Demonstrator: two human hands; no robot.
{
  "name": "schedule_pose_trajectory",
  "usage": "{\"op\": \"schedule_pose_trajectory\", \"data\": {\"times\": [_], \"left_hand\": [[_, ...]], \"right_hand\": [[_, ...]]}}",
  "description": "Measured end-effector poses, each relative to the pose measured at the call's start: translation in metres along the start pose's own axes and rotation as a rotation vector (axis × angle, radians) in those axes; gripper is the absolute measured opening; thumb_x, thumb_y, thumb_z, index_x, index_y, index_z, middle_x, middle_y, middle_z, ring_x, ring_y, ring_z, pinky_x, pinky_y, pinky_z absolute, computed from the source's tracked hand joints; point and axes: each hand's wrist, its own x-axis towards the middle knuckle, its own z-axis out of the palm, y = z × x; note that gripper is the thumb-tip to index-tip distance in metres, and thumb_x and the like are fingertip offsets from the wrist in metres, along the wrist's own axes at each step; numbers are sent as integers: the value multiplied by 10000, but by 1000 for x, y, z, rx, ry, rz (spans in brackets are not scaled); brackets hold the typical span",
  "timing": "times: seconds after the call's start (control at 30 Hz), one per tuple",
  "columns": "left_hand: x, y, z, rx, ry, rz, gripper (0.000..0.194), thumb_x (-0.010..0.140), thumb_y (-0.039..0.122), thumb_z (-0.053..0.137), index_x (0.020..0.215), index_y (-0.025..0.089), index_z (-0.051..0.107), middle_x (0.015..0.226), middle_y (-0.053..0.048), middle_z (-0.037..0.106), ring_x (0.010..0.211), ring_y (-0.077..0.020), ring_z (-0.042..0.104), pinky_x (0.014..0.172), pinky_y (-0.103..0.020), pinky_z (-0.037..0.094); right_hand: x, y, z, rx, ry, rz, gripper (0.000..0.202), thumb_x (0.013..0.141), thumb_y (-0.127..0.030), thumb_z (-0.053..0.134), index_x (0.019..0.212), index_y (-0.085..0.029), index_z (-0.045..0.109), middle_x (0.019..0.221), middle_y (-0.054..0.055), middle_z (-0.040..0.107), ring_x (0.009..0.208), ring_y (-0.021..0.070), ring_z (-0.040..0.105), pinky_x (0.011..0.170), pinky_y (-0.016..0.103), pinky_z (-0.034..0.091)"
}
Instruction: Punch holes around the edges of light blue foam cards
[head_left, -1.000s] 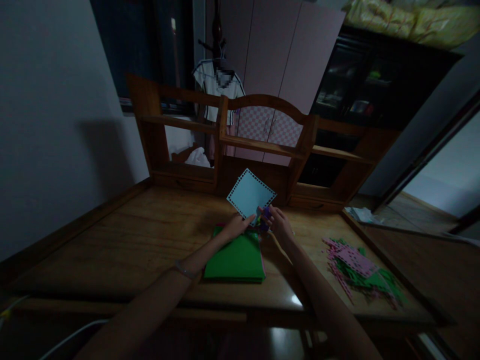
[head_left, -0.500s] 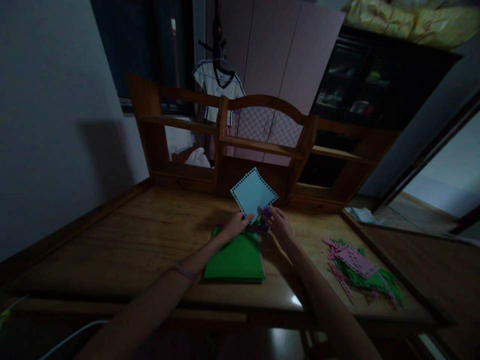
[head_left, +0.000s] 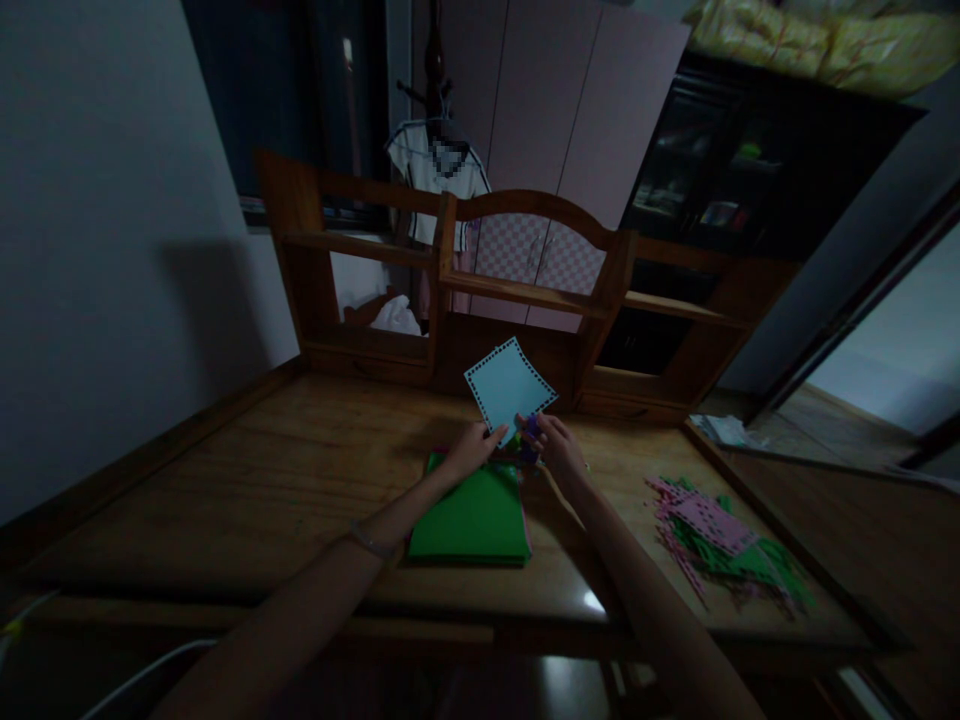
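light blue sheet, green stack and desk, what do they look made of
Light blue sheet: probably matte card or paper; its edges curve slightly. Green stack: likely matte paper or foam sheet; layered front edge. Desk: apparently wood, glossy finish; grain and bright reflection show.

a light blue square sheet (head_left: 508, 388) is raised in the middle of the scene, turned like a diamond, one corner pointing far and another near, with small dark holes lining its edges. at its near right edge is a small purple tool (head_left: 529, 453), partly hidden, bright green showing on its left.
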Motion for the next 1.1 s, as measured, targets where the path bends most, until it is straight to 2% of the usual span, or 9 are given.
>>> {"op": "schedule_pose_trajectory", "data": {"times": [0.87,1.1], "left_hand": [[0,1,0,8,-4,8,449,815,511,450,685,112,609,450,16,486,459,-116,457,470,-204,314],[-1,4,-1,15,-7,5,451,806,521,457,655,120,600,442,18,479,482,-125,467,488,-209,319]], "right_hand": [[0,-1,1,-40,11,14,278,693,-465,691,797,-217,622,941,29,692,992,207,629,851,327,507],[1,2,0,-6,10,6,250,692,-432,705,789,-214,630,928,29,687,989,219,631,868,356,505]]}}
